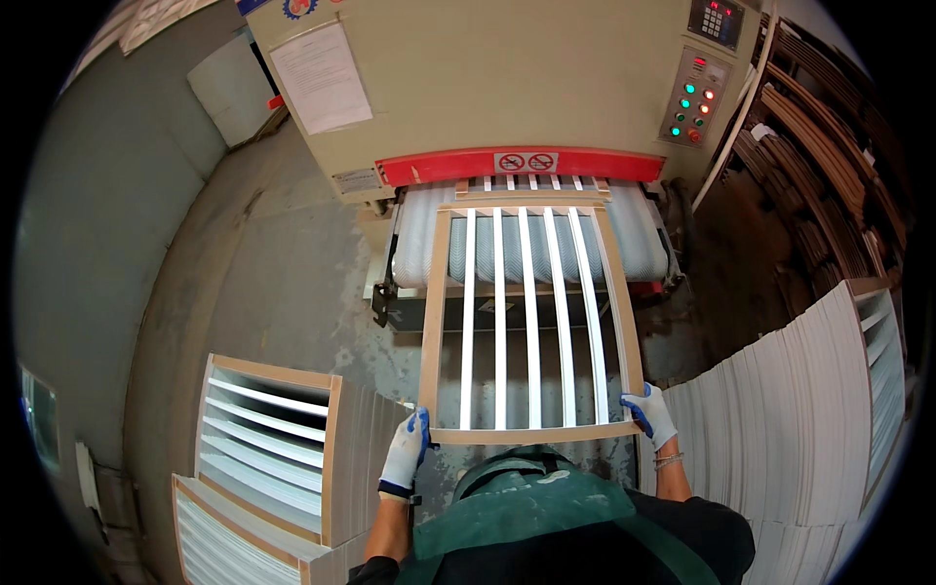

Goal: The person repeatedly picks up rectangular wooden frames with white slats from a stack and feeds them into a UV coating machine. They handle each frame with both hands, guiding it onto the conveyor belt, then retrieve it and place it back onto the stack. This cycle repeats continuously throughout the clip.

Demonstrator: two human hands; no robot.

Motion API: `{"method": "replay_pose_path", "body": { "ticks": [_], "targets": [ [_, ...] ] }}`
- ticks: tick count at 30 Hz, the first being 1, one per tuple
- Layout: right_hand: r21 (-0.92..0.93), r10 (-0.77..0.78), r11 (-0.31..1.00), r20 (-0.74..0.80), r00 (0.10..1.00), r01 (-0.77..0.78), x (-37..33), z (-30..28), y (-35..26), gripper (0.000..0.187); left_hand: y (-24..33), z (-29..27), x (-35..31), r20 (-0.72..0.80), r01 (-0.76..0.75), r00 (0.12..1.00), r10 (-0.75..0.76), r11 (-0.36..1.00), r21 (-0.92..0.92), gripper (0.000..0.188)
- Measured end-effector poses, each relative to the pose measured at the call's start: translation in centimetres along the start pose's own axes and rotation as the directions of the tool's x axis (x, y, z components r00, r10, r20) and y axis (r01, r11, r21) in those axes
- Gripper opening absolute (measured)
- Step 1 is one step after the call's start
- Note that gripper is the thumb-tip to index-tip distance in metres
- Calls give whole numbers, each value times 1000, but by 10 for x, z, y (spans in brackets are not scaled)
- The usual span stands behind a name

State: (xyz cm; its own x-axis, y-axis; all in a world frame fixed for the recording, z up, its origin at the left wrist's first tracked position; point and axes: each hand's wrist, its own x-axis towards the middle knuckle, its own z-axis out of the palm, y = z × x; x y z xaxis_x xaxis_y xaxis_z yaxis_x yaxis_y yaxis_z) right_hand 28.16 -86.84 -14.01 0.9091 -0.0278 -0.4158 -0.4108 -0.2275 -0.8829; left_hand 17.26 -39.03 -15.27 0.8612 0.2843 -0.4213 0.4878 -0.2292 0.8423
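I hold a wooden frame (531, 434) with several white slats out flat in front of me. My left hand (405, 451), in a white and blue glove, grips its near left corner. My right hand (650, 413), gloved the same way, grips the near right corner. The frame's far end rests on the ribbed grey conveyor belt (419, 244) of a beige machine (507, 78). A second slatted frame (531, 183) lies further along the belt, half under the machine's red guard (439, 168).
A stack of slatted frames (268, 439) stands at my lower left. A tall stack of white panels and frames (790, 409) stands at my right. Brown curved pieces (819, 146) fill racks at the far right. A control panel (694, 97) with lit buttons sits on the machine.
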Motion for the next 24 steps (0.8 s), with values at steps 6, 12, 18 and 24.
{"method": "replay_pose_path", "body": {
  "ticks": [6, 12, 18, 24],
  "targets": [
    [325, 74, 941, 68, 995, -92, 24, -8, 5, 15, 9, 6, 19, -46, -139, 990, 135, 982, -124, 54],
    [272, -107, 958, 38, 994, 93, 43, -14, -4, 13, 35, 15, 28, -43, -17, 999, 8, 979, -202, 55],
    [418, -16, 908, 61, 998, -11, 63, -8, -22, 16, 46, 16, 55, -46, 58, 996, -71, 969, -241, 57],
    [537, -87, 843, 109, 990, 15, 86, -13, -26, 17, 50, 20, 79, -1, 54, 998, -61, 902, -428, 58]
  ]
}}
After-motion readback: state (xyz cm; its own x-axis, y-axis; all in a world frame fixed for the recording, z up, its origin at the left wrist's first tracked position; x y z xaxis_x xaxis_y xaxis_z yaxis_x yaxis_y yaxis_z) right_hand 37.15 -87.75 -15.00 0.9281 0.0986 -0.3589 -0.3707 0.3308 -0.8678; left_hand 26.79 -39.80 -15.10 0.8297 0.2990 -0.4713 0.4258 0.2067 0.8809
